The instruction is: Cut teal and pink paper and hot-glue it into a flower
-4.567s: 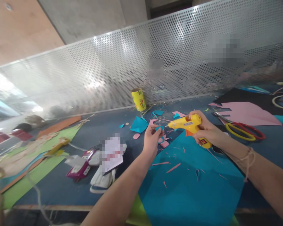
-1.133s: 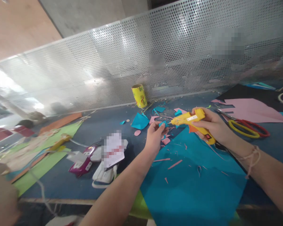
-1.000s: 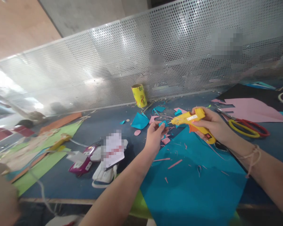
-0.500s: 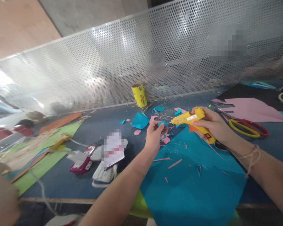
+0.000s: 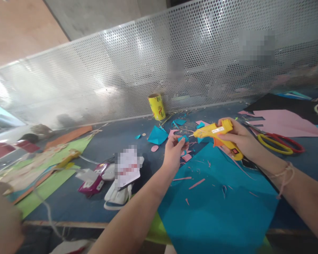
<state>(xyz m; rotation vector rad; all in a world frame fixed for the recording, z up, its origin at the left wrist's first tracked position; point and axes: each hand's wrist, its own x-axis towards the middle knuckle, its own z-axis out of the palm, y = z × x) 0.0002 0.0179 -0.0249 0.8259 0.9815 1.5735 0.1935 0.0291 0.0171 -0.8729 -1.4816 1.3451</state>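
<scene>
From my end, over the head camera, I see the left hand (image 5: 173,148) and the right hand (image 5: 237,139) held near each other above the dark blue worktop (image 5: 116,135). The right grip is wrapped around the handle of a glue gun (image 5: 212,131); the left grip pinches a small blue piece (image 5: 184,138) between thumb and fingers.

The glue gun is bright yellow, with a squared block at the rear and a barrel that narrows to a thin, pale nozzle. I make out a white label on its side, too small for me to read, an orange trigger under the barrel, and a red switch in a dark square low on the handle. It lies nearly level, rear end slightly raised, its nozzle aimed left at the blue piece. The tip is right at the piece's edge; I cannot tell if they touch. The piece matches the large blue sheet (image 5: 214,215) below in colour, but the fingers hide much of its outline.

Pink strips (image 5: 196,184) are scattered over the sheet. Beyond the left hand I see a folded blue scrap (image 5: 158,135) and a pink oval (image 5: 154,148), with a yellow roll (image 5: 159,109) standing behind them. Right of the right hand, the scissors (image 5: 275,143) lie partly on a pink sheet (image 5: 291,121).
</scene>
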